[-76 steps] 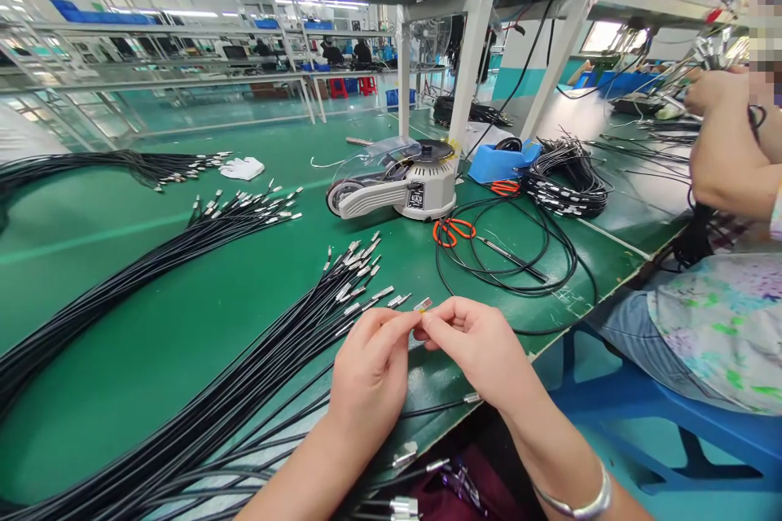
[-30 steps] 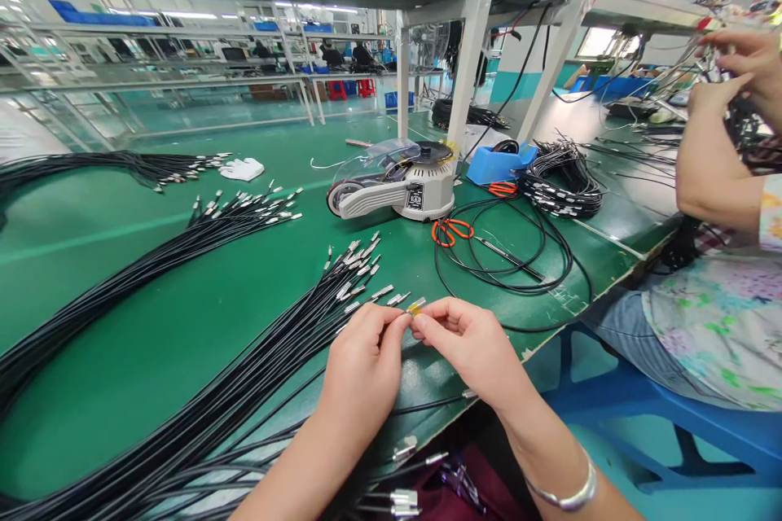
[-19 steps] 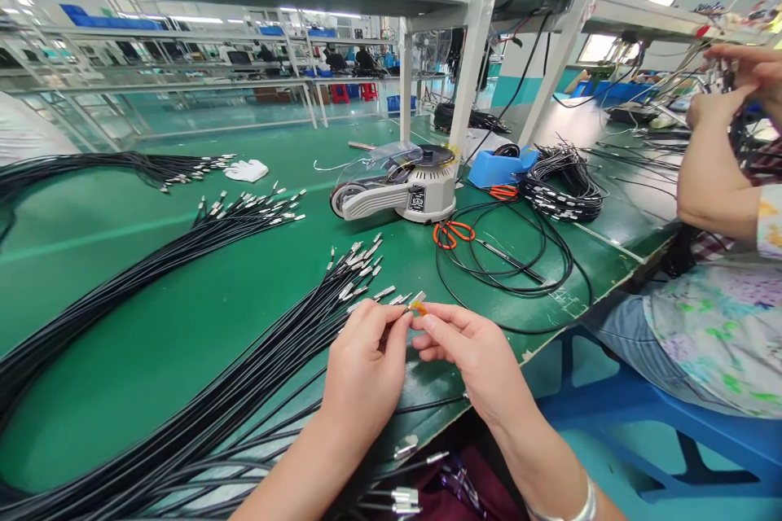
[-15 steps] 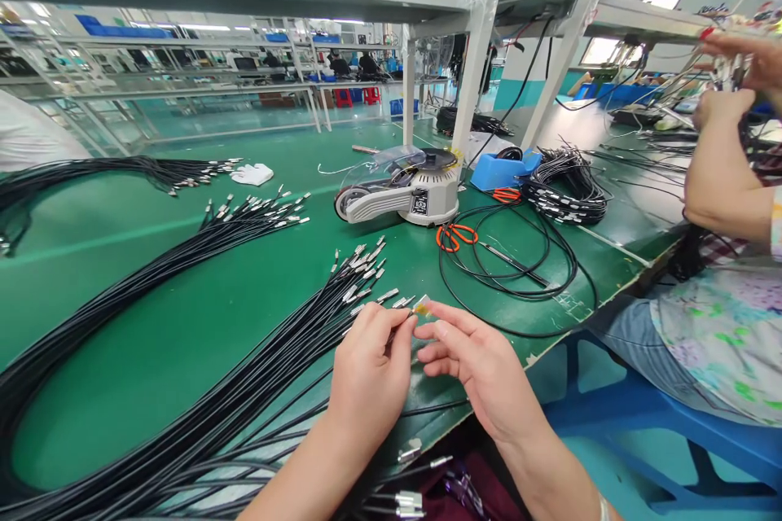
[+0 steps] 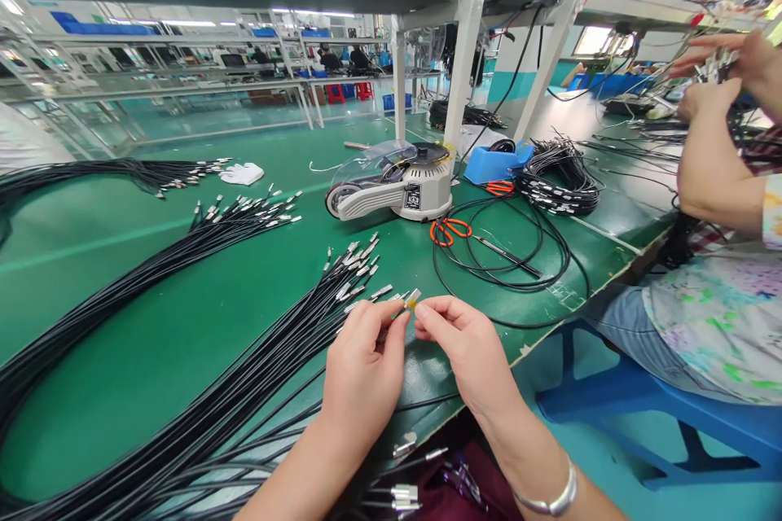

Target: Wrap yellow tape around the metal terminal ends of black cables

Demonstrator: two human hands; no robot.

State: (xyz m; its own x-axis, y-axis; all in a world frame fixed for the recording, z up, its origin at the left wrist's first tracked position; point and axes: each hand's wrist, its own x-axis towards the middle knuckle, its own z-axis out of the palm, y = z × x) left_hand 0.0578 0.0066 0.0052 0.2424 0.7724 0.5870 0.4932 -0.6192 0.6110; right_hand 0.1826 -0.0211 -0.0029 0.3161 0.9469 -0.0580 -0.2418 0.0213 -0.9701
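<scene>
Applying yellow tape (image 5: 411, 305) appears the current step. Left hand (image 5: 365, 358) pinches the silver connector (image 5: 415, 295) at its near end, tip projecting beyond the grip; right hand (image 5: 473, 346) reaches the tape, its hold indeterminable. Next move likely calls for steady pressing.

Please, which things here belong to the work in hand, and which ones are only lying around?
Belong to the work:
metal connector, pinched near its base by the left hand
yellow tape on it, at the right hand
near cable bundle with similar ends
tape dispenser, probably

Seemingly just lying about:
white glove
blue holder
orange-handled tool
</scene>
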